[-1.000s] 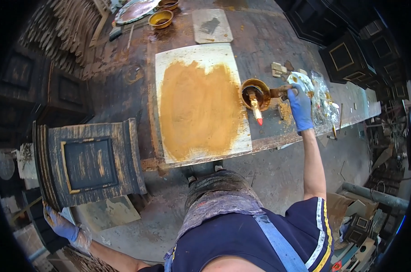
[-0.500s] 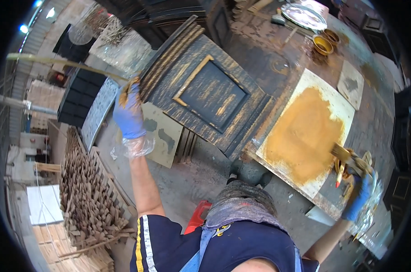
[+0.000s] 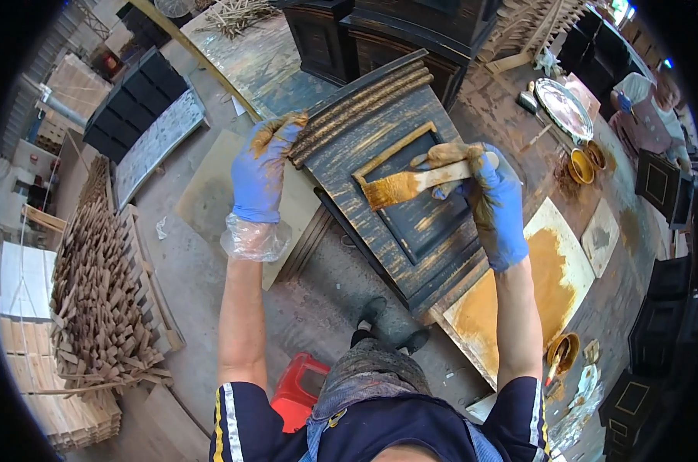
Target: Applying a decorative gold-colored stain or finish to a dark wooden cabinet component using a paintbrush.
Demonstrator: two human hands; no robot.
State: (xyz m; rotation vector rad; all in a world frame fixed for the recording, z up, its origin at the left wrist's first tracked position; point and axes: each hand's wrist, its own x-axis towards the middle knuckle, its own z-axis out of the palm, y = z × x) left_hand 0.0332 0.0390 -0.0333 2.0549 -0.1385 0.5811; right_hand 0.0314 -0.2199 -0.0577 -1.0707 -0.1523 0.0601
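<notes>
Gripping wide, flat, ochre-coated brush (image 3: 394,190) in R hand (image 3: 484,192), over black, gold-streaked wooden cabinet (image 3: 412,231) lying at edge of brown wooden desk (image 3: 494,123). Curling L hand (image 3: 266,165) by cabinet's moulded corner; can't tell if gripping. Prob. mid-coating; needs light, even strokes along raised trim next.

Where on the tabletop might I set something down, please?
The tabletop looks bare, though stained, between the smeared board and the dark cabinets at right. The bowl and clear plastic crowd its lower end; the right hand and wide brush crowd the panelled piece.
</notes>
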